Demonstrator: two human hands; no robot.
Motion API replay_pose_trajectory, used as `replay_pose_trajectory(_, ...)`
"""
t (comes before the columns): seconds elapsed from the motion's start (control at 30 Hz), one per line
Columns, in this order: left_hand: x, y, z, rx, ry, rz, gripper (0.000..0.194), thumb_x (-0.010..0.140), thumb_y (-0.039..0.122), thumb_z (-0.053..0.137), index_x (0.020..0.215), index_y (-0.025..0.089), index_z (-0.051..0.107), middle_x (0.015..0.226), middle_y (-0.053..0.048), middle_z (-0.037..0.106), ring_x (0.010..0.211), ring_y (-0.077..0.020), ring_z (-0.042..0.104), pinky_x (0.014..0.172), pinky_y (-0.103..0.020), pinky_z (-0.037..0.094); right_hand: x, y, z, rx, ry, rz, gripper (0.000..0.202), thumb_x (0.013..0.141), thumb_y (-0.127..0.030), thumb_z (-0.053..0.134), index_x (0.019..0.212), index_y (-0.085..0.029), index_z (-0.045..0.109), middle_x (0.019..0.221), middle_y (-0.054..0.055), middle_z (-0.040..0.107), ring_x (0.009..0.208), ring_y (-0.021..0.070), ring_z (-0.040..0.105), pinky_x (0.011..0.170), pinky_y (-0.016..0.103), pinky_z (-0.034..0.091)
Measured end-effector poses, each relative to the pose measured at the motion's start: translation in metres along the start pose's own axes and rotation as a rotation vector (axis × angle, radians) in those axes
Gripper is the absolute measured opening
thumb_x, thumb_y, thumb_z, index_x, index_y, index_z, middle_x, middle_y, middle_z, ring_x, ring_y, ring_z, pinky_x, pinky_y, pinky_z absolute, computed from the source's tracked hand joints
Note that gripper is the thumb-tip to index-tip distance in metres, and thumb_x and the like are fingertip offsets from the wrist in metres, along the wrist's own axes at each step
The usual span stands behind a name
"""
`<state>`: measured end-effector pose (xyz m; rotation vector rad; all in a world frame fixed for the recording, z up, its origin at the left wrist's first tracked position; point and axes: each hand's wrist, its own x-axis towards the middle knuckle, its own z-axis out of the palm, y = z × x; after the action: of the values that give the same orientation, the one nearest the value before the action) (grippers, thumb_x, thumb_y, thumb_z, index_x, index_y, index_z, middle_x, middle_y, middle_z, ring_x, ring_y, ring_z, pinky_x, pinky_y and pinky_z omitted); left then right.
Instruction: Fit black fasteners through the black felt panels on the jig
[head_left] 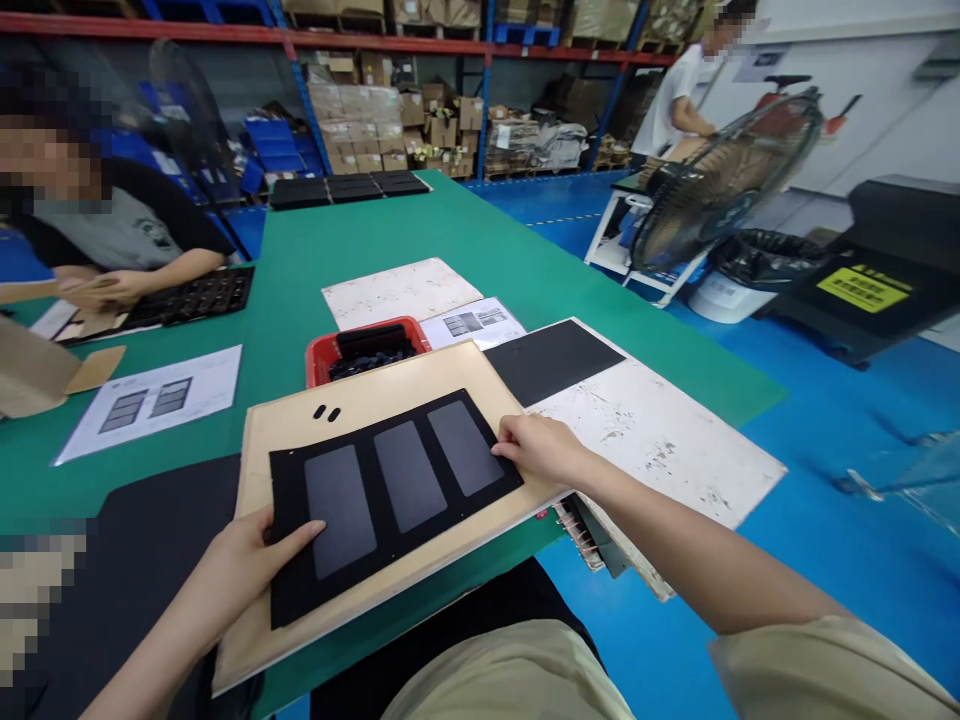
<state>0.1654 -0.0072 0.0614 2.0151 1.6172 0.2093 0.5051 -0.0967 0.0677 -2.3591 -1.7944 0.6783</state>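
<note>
A black sheet with three grey rectangular panels lies tilted on a pale wooden board. My left hand grips the sheet's left edge, thumb on top and the other fingers mostly hidden beneath. At the opposite edge, my right hand pinches the sheet between thumb and curled fingers. Two small black oval pieces rest on the board above the sheet. Behind the board stands a red basket holding dark pieces. A plain dark sheet lies on a stained white board to the right.
Printed papers lie on the green table, near another stained board. Black material sits at left. A co-worker handles cardboard across the table. Beyond the right edge are a large fan, a bin and another person.
</note>
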Motion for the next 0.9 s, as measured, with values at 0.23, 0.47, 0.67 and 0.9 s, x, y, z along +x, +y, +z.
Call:
replay_pose_trajectory(0.23,-0.011,-0.006,-0.009,-0.170,-0.066,-0.013,0.029,0.067,0.049,0.058,0.067,0.024,0.044,0.056,0.005,0.050,0.050,-0.0187,0.058,0.050,-0.028,0.043,0.002,0.006,0.010,-0.089,-0.009,-0.030,0.020,0.085,-0.036,0.049,0.072,-0.022,0.053,0.074,0.004,0.065,0.071,0.0206,0.058,0.055,0.027,0.031)
replay_pose_trajectory(0.47,-0.016,-0.009,-0.010,-0.183,-0.096,-0.048,0.012,0.071,0.025,0.060,0.076,0.022,0.049,0.059,0.005,0.057,0.055,-0.0169,0.063,0.053,-0.026,0.045,0.018,0.030,0.025,-0.046,-0.093,-0.050,0.037,0.079,-0.060,0.040,0.071,-0.025,0.052,0.068,0.004,0.063,0.062,0.0235,0.058,0.054,0.032,0.038)
replay_pose_trajectory(0.67,-0.017,-0.004,-0.010,-0.083,-0.079,-0.007,0.015,0.070,0.017,0.063,0.080,0.020,0.053,0.061,0.004,0.061,0.070,-0.0201,0.065,0.059,-0.027,0.042,0.024,0.043,0.030,-0.029,-0.104,-0.056,0.040,0.074,-0.065,0.042,0.069,-0.026,0.051,0.064,0.004,0.062,0.058,0.0245,0.059,0.055,0.035,0.041)
replay_pose_trajectory(0.9,-0.017,-0.007,-0.008,0.018,-0.047,0.017,0.021,0.071,0.019,0.067,0.089,0.018,0.056,0.066,0.001,0.061,0.072,-0.0218,0.063,0.056,-0.027,0.040,0.023,0.044,0.028,-0.038,-0.087,-0.077,0.040,0.074,-0.066,0.042,0.067,-0.027,0.052,0.062,0.004,0.063,0.055,0.0245,0.060,0.052,0.035,0.043)
